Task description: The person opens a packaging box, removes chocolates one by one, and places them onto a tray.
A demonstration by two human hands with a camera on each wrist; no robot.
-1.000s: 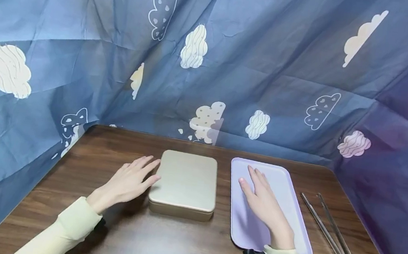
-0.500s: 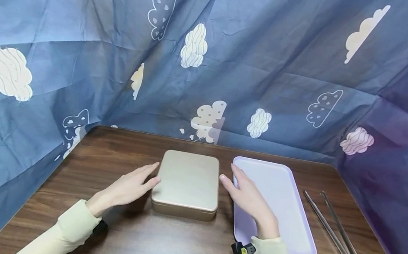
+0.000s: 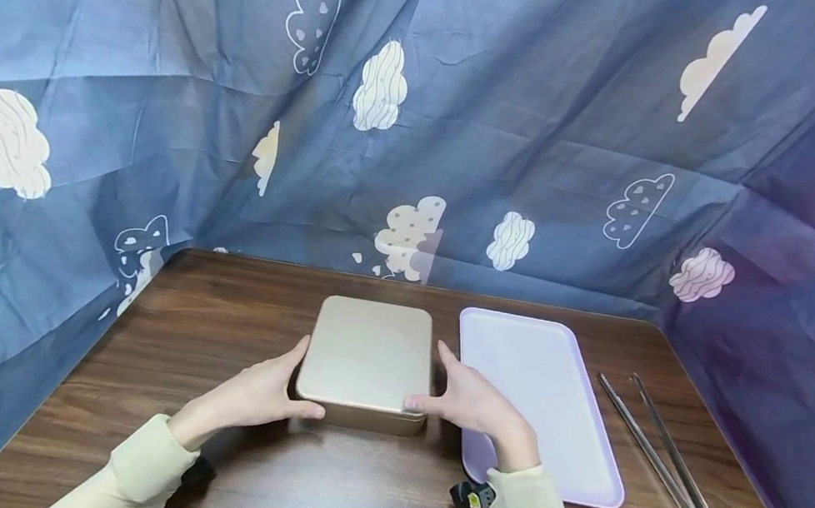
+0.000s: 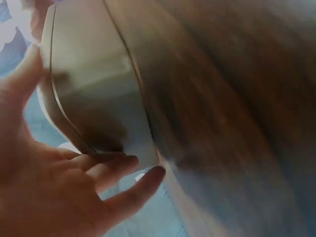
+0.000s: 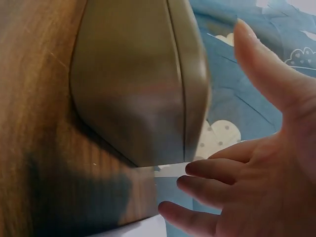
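The left hand (image 3: 251, 394) and right hand (image 3: 474, 400) hid parts of the tin (image 3: 366, 354), which stood shut on the table (image 3: 366, 484) between them. The left hand spread wide around its near left corner, thumb across the front, fingers along the side; how firmly it pressed could not be told. The right hand was also spread wide, at the near right corner; from the right wrist its thumb stood off the lid and its fingers lay just beside the tin. The right hand and cuff covered part of the tray (image 3: 547, 387), and a black device (image 3: 472, 496) showed only partly at that wrist. The left wrist view was blurred, and the table's near edge was cut off.

The tin was smooth, gold metal, a rounded rectangle with a thin lid seam. The tray was pale lilac, shallow, with a raised rim. The tongs (image 3: 658, 465) were shiny metal, arms apart, one tip toothed. Creased blue cloth (image 3: 487, 87) with cloud prints hung behind the brown wood.

A narrow strip of wood parted tin from tray, another tray from tongs; a broad stretch ran left of the tin.
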